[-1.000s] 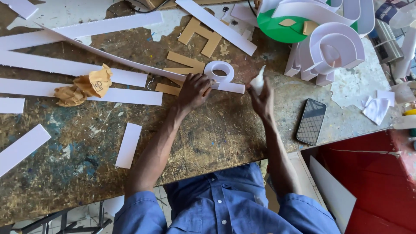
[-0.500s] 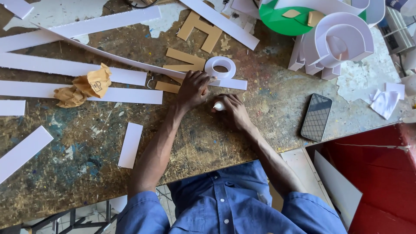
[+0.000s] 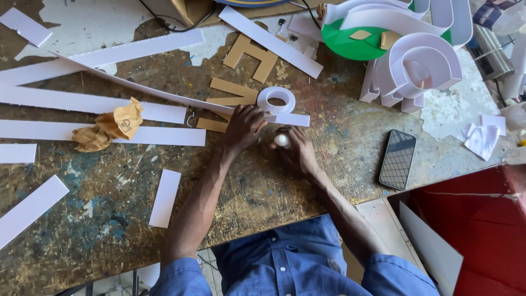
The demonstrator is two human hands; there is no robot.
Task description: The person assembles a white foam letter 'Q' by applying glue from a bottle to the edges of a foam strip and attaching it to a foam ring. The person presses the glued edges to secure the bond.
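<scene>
Clutching a small white bottle (image 3: 281,141), the right hand (image 3: 298,151); left hand (image 3: 244,127) pressing flat, grip open, on white strip (image 3: 285,119) edge.

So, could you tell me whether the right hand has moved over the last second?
Yes. The right hand came down and left, away from the phone, toward the left hand.

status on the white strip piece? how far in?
Done, by the look of it: white curved channel forms stand assembled at the bench's far corner. In hand: the left hand presses the long white strip where it meets the white ring; the right hand has a grip on a small white bottle. Left: cut white strips and tan letter cutouts lie loose, unused.
</scene>
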